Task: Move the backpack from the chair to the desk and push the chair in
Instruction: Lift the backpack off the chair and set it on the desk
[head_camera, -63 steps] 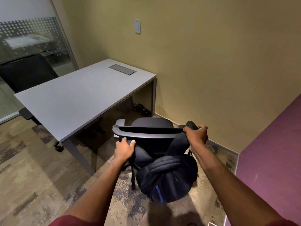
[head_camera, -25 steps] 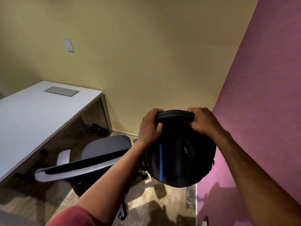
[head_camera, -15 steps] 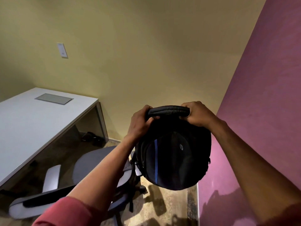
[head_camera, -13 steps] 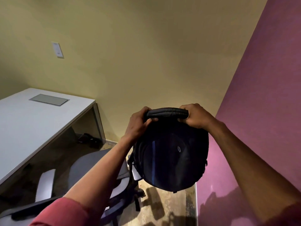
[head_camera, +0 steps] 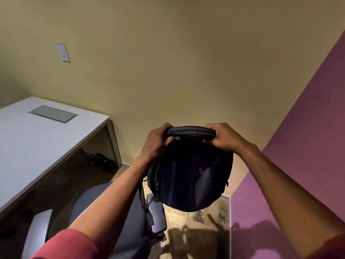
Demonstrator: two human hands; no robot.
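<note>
currently the black rounded fabric backpack (head_camera: 190,176) hangs in the air, clear of the grey swivel chair (head_camera: 119,217) and right of the white flat-topped desk (head_camera: 37,143). left hand (head_camera: 155,144) and right hand (head_camera: 223,137) have fingers curled tight around its padded top handle. risks: the swinging bag clips the chair armrest or the desk edge; dangling straps snag.

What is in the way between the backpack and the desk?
Nothing visible. Both hands, left hand and right hand, hold the backpack in the air, above the chair. The desk lies to the left.
</note>
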